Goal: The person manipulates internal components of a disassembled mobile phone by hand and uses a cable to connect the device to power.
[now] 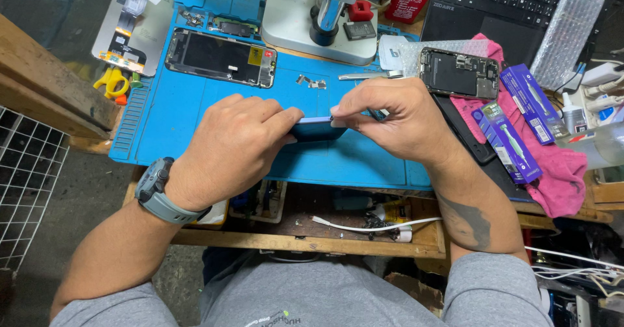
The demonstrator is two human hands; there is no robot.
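**Both hands on a dark phone, held edge-up over the blue mat**

I have a dark blue phone (316, 129) between my two hands, just above the blue work mat (169, 116). My left hand (231, 146) grips its left end, fingers curled over the top and thumb pressed along the upper edge, so that hand is closed on the phone. My right hand (391, 117) pinches the right end, thumb and forefinger together on the edge; a thin dark tool seems to sit under those fingers, but I cannot tell what it is. The phone lies between my hands with its long edge turned up toward me, and most of its body is hidden by my fingers. A grey wristwatch (156, 190) sits on my left wrist.

Farther back on the mat lies a detached phone screen (221, 57), face up, with a few small metal parts (312, 82) near it and tweezers (369, 76) just beside those. Right of them, an opened phone chassis (459, 73) rests on a pink cloth (565, 171), which also carries two purple boxes (513, 132). The white base of a microscope (296, 25) stands at the back edge of the mat, and yellow-handled scissors (112, 80) lie off its left edge.
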